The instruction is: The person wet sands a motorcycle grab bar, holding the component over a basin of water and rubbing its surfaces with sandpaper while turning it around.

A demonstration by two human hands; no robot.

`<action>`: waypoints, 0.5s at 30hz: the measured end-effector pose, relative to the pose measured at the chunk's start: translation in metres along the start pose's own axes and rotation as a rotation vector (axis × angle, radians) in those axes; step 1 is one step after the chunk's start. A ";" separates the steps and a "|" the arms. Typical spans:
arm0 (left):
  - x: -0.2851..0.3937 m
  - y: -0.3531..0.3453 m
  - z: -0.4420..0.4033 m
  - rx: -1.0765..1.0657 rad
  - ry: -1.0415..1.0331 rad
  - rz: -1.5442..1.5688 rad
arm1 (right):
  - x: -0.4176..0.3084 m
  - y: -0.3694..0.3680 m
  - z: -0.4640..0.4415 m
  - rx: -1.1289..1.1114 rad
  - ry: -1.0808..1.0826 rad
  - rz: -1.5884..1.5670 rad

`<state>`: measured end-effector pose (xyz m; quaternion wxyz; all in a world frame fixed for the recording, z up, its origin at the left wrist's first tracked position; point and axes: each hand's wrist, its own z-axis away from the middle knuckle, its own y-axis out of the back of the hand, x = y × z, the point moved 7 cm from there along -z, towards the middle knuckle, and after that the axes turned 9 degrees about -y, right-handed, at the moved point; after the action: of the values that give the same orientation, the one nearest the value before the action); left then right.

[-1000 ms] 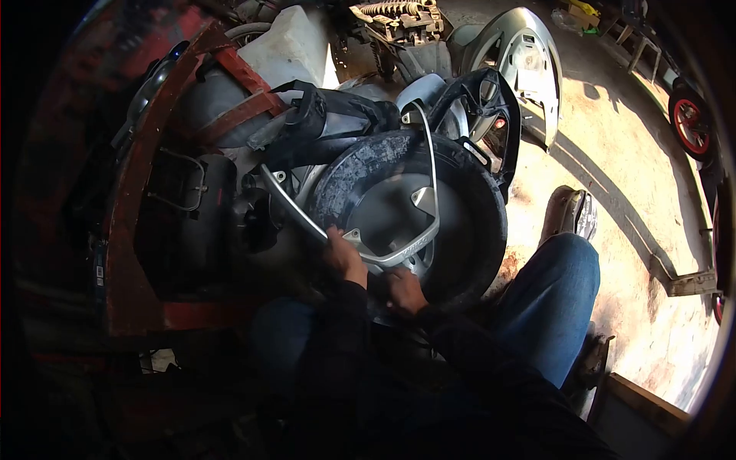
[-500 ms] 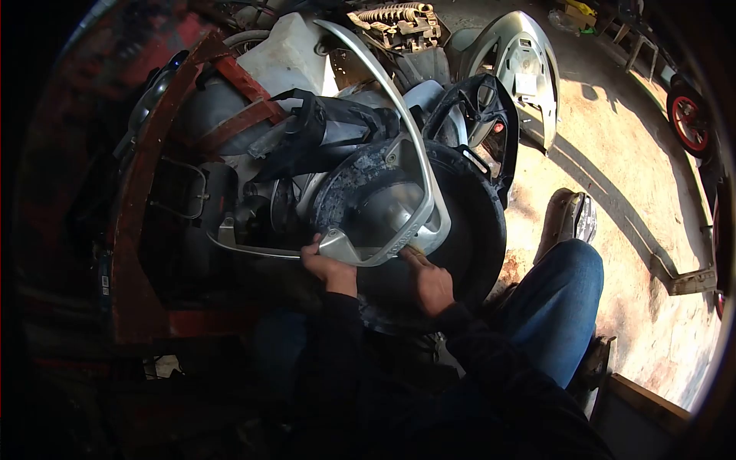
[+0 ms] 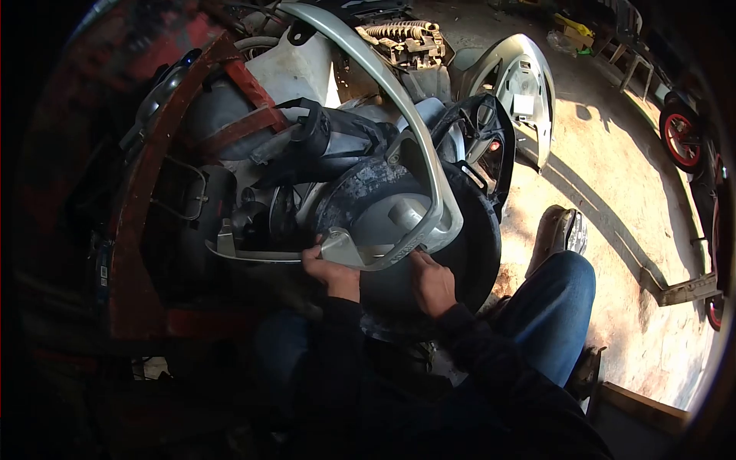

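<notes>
- The silver rail (image 3: 420, 130) stands tilted over the black tub (image 3: 485, 238), its lettered corner between my two hands.
- From that corner its long arm runs up and away to the upper left; the lower arm goes left, past my left hand (image 3: 331, 276).
- I have the left fingers closed around that lower arm, beside the mounting tab (image 3: 338, 247).
- My right hand (image 3: 433, 284) is nearer the lettered corner, fingertips bunched against its underside; I can't tell how tightly they close or whether they hold anything.
- Against half a second ago, the long arm reaches higher in my view, further across the white container (image 3: 287, 73); both hands sit almost as they did.
- Left of the tub I see a red frame (image 3: 134, 230); beyond, a silver panel (image 3: 515, 47).
</notes>
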<state>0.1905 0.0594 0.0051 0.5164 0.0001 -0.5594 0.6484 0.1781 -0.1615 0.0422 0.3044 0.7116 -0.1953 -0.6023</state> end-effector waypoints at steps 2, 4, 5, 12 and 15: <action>0.001 -0.002 0.006 0.021 -0.009 -0.020 | -0.023 -0.013 -0.010 0.070 0.135 -0.293; 0.003 0.000 0.006 0.037 -0.019 -0.045 | -0.030 -0.030 -0.011 -0.023 0.205 -0.418; 0.005 -0.001 0.003 0.024 -0.020 -0.021 | -0.022 -0.028 -0.007 -0.032 0.186 -0.342; 0.014 -0.010 0.012 0.019 -0.040 0.008 | -0.031 -0.022 -0.002 -0.019 0.278 -0.279; 0.020 -0.013 0.012 0.022 -0.064 0.000 | -0.011 -0.011 0.002 -0.065 0.109 -0.263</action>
<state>0.1828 0.0627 0.0304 0.4981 0.0265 -0.5686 0.6541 0.1730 -0.1469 0.0427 0.2558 0.7526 -0.0640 -0.6033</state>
